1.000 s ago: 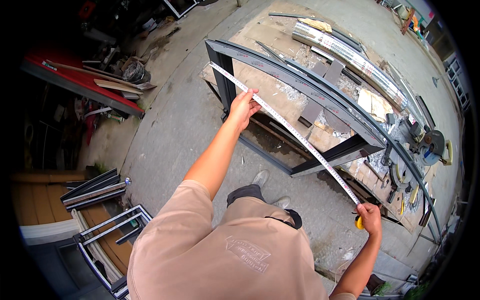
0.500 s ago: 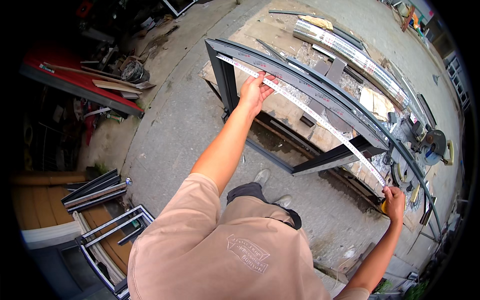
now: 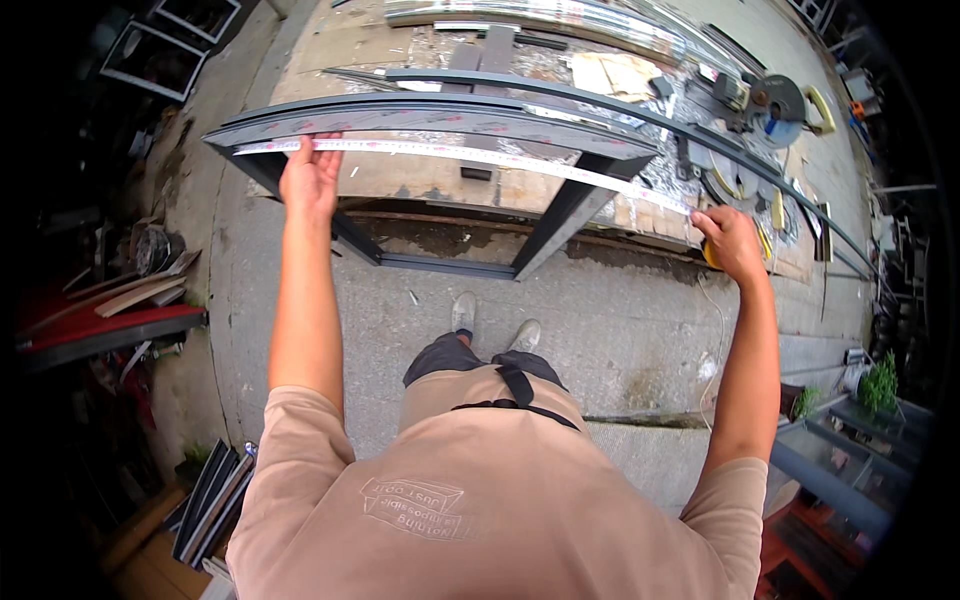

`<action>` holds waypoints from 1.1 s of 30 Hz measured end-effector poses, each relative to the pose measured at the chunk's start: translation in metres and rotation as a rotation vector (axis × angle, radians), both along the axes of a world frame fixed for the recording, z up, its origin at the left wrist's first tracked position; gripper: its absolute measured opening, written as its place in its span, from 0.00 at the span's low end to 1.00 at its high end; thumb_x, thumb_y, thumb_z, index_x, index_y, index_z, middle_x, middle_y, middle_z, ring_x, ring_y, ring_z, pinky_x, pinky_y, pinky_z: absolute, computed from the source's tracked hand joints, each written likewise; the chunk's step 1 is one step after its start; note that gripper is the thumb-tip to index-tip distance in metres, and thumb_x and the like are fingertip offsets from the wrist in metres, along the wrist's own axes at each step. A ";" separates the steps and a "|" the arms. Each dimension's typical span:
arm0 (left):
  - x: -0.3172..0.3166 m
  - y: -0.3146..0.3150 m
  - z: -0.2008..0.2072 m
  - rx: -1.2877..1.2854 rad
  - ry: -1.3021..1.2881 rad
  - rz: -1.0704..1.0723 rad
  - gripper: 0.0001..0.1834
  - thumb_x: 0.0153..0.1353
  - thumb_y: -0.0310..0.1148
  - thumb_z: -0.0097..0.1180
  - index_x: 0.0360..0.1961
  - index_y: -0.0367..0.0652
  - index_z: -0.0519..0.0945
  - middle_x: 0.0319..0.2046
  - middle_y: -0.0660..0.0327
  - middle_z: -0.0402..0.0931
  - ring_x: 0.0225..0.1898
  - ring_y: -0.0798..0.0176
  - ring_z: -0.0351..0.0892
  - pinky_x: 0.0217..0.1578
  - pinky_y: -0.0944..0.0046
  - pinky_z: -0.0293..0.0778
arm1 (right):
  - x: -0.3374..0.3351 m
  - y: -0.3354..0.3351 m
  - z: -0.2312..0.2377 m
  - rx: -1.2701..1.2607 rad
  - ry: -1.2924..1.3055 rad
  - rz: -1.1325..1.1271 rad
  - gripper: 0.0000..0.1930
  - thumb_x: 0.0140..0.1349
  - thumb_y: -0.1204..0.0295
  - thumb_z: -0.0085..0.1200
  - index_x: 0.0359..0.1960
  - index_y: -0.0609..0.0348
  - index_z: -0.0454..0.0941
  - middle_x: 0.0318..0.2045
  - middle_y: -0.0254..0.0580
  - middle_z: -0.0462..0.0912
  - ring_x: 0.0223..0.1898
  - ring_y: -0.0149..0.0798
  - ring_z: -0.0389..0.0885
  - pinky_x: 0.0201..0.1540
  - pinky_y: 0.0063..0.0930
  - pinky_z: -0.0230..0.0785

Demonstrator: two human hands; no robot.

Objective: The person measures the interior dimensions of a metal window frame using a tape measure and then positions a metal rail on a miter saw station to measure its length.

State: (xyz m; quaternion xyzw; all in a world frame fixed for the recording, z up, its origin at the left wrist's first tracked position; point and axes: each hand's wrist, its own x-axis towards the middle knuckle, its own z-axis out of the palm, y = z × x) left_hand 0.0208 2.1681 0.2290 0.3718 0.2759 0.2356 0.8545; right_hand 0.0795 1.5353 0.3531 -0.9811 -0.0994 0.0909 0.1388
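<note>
Both arms (image 3: 302,300) outstretched, left hand (image 3: 312,182) pinching, right hand (image 3: 732,242) curled closed (the two well apart)

This is a workshop for metal frames, its floor of bare concrete (image 3: 385,345). A rough wooden workbench (image 3: 350,40) carries a circular cut-off saw (image 3: 778,103) at its right, silvery debris (image 3: 682,103) and, along the far side, a bundle of long wrapped profiles (image 3: 540,14). A dark grey metal frame (image 3: 420,122) stands at its near edge; more pale-edged frames (image 3: 143,87) lie far left, and cut profiles (image 3: 208,500) are stacked near left.
</note>
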 end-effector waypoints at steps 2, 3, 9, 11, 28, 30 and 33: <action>0.005 0.004 0.000 -0.008 0.019 0.021 0.15 0.82 0.33 0.46 0.61 0.34 0.74 0.56 0.47 0.82 0.59 0.45 0.84 0.62 0.46 0.83 | 0.004 -0.008 -0.010 0.044 -0.044 0.012 0.22 0.70 0.52 0.62 0.36 0.64 0.88 0.33 0.57 0.87 0.37 0.58 0.86 0.43 0.45 0.75; 0.007 0.007 0.001 -0.001 0.019 0.015 0.16 0.82 0.32 0.46 0.61 0.34 0.73 0.56 0.46 0.81 0.59 0.45 0.84 0.63 0.45 0.83 | 0.006 -0.006 -0.009 0.003 -0.024 -0.010 0.23 0.70 0.51 0.61 0.37 0.63 0.88 0.33 0.57 0.87 0.37 0.59 0.85 0.43 0.46 0.75; 0.013 0.026 -0.003 -0.018 0.027 -0.016 0.15 0.82 0.33 0.46 0.60 0.33 0.74 0.57 0.47 0.81 0.59 0.47 0.85 0.62 0.46 0.85 | 0.014 -0.012 -0.022 -0.008 -0.056 -0.065 0.25 0.71 0.46 0.59 0.36 0.60 0.90 0.33 0.56 0.87 0.38 0.61 0.84 0.44 0.51 0.74; 0.011 0.042 -0.007 -0.016 0.029 -0.028 0.15 0.82 0.33 0.46 0.60 0.33 0.74 0.57 0.47 0.81 0.60 0.46 0.85 0.62 0.45 0.85 | 0.015 -0.007 -0.025 0.019 -0.109 -0.037 0.26 0.71 0.46 0.59 0.34 0.60 0.89 0.29 0.56 0.86 0.36 0.61 0.84 0.43 0.51 0.74; 0.020 0.051 -0.002 0.020 0.115 -0.006 0.18 0.85 0.34 0.36 0.62 0.32 0.72 0.60 0.45 0.80 0.63 0.44 0.82 0.66 0.43 0.81 | 0.021 -0.016 -0.033 0.078 -0.082 -0.035 0.25 0.70 0.48 0.62 0.38 0.62 0.90 0.38 0.55 0.88 0.42 0.58 0.86 0.47 0.46 0.76; 0.020 0.050 0.000 0.035 0.119 -0.008 0.18 0.85 0.34 0.36 0.61 0.32 0.72 0.60 0.45 0.80 0.62 0.45 0.83 0.66 0.43 0.81 | 0.022 -0.016 -0.033 0.064 -0.077 -0.032 0.25 0.70 0.48 0.62 0.40 0.62 0.90 0.39 0.54 0.89 0.43 0.57 0.86 0.48 0.45 0.76; 0.023 0.046 0.002 0.024 0.115 -0.011 0.19 0.85 0.35 0.36 0.62 0.33 0.72 0.60 0.46 0.80 0.62 0.45 0.83 0.66 0.44 0.80 | 0.022 -0.017 -0.034 0.058 -0.115 -0.014 0.25 0.70 0.47 0.61 0.40 0.61 0.90 0.37 0.54 0.88 0.41 0.58 0.86 0.47 0.47 0.76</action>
